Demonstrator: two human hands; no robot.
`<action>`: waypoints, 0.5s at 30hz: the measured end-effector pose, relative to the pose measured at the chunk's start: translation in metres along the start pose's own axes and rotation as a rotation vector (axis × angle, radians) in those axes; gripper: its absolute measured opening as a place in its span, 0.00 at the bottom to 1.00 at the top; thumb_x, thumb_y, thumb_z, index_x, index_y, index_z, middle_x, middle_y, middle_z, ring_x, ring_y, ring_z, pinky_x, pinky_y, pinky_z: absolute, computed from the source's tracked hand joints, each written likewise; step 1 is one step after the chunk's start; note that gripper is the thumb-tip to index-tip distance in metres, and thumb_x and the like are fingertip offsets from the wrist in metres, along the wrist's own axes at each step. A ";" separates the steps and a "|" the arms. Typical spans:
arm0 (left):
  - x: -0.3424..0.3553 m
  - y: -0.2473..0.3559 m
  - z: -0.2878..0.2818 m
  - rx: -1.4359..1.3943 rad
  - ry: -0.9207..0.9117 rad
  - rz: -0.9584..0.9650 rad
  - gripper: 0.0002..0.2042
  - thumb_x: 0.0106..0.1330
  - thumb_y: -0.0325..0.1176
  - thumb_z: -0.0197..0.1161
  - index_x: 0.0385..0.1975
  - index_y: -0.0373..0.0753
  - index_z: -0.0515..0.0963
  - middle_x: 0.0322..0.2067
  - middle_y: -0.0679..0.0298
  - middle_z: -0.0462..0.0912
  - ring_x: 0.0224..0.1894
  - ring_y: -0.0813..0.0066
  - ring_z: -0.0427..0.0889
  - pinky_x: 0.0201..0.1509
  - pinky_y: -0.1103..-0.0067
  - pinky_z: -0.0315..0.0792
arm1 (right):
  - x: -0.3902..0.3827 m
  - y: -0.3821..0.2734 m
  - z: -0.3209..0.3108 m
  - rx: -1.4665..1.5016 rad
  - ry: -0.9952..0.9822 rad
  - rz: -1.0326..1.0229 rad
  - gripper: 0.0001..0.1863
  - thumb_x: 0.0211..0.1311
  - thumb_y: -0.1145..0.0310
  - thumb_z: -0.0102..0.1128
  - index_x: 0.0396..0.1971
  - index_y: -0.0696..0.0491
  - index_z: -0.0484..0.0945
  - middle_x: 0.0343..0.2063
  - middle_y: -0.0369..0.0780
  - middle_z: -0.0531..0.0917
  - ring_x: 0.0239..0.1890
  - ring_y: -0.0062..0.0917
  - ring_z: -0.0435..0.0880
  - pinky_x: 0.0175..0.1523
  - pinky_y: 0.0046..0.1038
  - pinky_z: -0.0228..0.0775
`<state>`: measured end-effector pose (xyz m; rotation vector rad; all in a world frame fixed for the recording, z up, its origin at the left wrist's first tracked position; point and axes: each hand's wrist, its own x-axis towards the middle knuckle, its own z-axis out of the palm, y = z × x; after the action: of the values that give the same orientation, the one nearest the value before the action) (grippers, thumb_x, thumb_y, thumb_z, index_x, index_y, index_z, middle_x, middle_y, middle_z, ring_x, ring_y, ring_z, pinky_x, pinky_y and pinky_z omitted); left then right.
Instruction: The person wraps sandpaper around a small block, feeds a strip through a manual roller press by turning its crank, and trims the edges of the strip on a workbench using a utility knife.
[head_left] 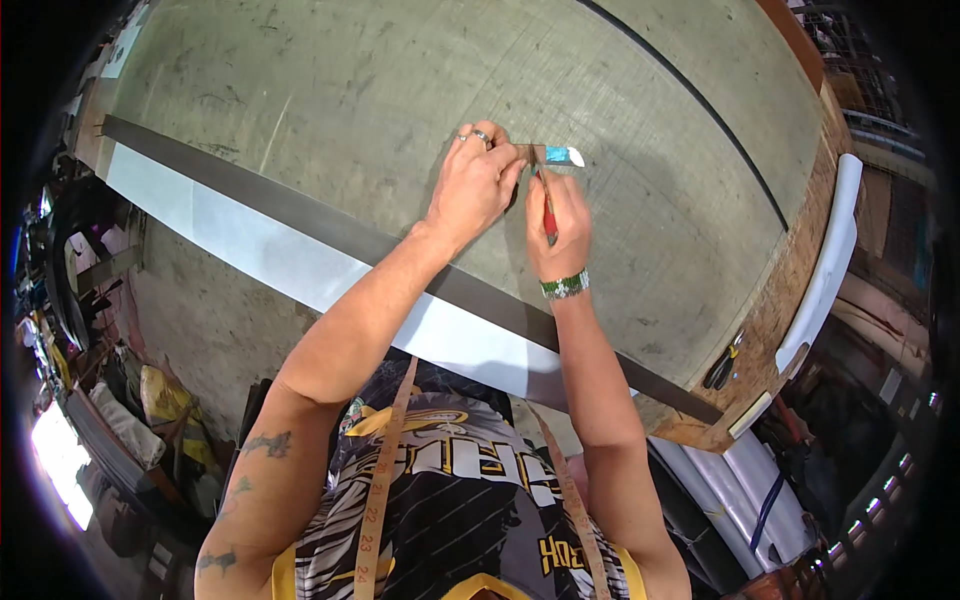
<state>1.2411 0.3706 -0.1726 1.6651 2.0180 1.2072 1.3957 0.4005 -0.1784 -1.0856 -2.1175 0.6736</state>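
Over the table, my left hand (474, 178) has its fingers closed on the near end of a short, flat, dark strip with a blue wrapping and white tip (558, 155). My right hand (560, 222) grips a slim red-handled tool (549, 222), its upper end against or just beside that strip. The tool's working end is partly hidden by my fingers, so its kind is unclear. A ring shows on my left hand, and a green and white beaded band circles my right wrist.
Below my hands, a long dark strip (300, 212) and a white sheet (240, 235) run along the near edge of the worn greenish table (350, 90). A black cord-like strip (690, 90) curves across its far right. Black-and-yellow pliers (722, 366) and a white roll (825, 260) lie at the right.
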 end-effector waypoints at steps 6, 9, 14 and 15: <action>0.004 0.001 0.000 0.014 -0.001 0.016 0.06 0.59 0.23 0.70 0.36 0.36 0.86 0.38 0.59 0.80 0.43 0.56 0.78 0.50 0.67 0.73 | 0.015 -0.001 0.001 0.000 0.003 -0.046 0.08 0.67 0.72 0.63 0.42 0.60 0.82 0.33 0.47 0.82 0.35 0.42 0.81 0.40 0.39 0.74; -0.002 0.003 -0.001 0.018 -0.014 0.002 0.06 0.60 0.24 0.70 0.36 0.36 0.86 0.39 0.59 0.80 0.43 0.57 0.78 0.50 0.67 0.73 | 0.022 -0.005 0.000 0.063 0.044 -0.038 0.08 0.67 0.72 0.62 0.41 0.60 0.81 0.32 0.47 0.82 0.35 0.43 0.81 0.40 0.40 0.73; -0.001 0.002 -0.002 0.014 -0.023 -0.029 0.06 0.60 0.25 0.70 0.36 0.37 0.86 0.38 0.59 0.79 0.43 0.57 0.78 0.50 0.66 0.74 | 0.014 -0.011 -0.006 0.036 -0.018 -0.035 0.08 0.69 0.73 0.60 0.43 0.61 0.81 0.33 0.49 0.82 0.35 0.45 0.80 0.41 0.40 0.73; 0.003 -0.001 -0.003 0.008 -0.016 -0.018 0.06 0.60 0.25 0.70 0.36 0.37 0.86 0.38 0.59 0.79 0.43 0.57 0.78 0.50 0.66 0.74 | 0.012 -0.011 -0.006 0.040 -0.038 0.017 0.09 0.69 0.73 0.60 0.43 0.62 0.81 0.35 0.50 0.83 0.37 0.46 0.81 0.42 0.40 0.74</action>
<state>1.2380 0.3718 -0.1708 1.6514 2.0261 1.1778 1.3896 0.4058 -0.1632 -1.0788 -2.1203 0.7473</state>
